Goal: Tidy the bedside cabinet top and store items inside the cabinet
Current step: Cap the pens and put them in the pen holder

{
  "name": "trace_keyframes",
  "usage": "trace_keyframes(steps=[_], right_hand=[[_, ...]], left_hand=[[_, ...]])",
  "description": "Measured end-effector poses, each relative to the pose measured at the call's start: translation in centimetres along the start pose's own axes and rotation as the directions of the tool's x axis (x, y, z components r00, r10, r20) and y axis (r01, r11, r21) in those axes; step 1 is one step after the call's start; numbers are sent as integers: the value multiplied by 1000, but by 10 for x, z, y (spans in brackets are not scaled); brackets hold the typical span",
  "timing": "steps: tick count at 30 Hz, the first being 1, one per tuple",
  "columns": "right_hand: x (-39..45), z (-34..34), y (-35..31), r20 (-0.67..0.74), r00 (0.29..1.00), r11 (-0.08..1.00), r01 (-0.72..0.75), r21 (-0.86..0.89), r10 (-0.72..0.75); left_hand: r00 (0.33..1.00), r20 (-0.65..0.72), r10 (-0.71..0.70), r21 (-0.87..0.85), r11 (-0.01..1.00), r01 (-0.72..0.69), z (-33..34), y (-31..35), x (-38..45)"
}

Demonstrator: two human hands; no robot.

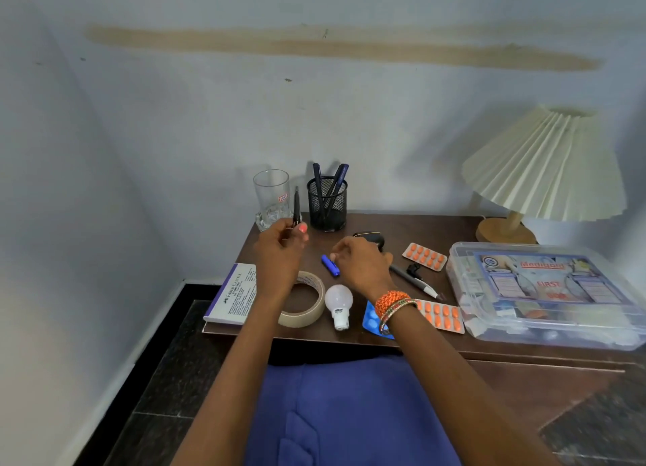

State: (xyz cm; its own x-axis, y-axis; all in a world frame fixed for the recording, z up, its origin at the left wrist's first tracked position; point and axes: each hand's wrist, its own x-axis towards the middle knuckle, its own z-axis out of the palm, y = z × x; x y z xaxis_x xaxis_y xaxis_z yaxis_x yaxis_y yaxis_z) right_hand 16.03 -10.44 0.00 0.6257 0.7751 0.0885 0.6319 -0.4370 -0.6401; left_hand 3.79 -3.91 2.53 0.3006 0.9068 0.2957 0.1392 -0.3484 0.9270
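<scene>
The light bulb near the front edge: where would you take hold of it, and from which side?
Grip the light bulb round its white globe, coming from above. It lies on its side with the narrow base toward the cabinet's front edge, between the tape roll and the blue pill strip. So sideways room looks tight, and the round globe offers the widest hold.

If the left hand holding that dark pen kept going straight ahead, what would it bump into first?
Most likely the drinking glass, which stands just beyond the left hand and its pen. The mesh pen holder sits slightly to the right. Depth is hard to judge.
</scene>
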Motion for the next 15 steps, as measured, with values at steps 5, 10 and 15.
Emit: trace_keyframes(steps=[5,10,15], right_hand=[[15,15,2,72,995,969,-49,-240,68],[22,18,4,39,998,972,-35,-234,45],[18,-6,-2,-71,996,971,-38,237,57]], left_hand=[[993,7,119,126,985,-119,-9,-3,-6],[993,12,115,192,975,-115,-12,-10,-8],[988,15,153,293,944,-151,-14,-8,-11]])
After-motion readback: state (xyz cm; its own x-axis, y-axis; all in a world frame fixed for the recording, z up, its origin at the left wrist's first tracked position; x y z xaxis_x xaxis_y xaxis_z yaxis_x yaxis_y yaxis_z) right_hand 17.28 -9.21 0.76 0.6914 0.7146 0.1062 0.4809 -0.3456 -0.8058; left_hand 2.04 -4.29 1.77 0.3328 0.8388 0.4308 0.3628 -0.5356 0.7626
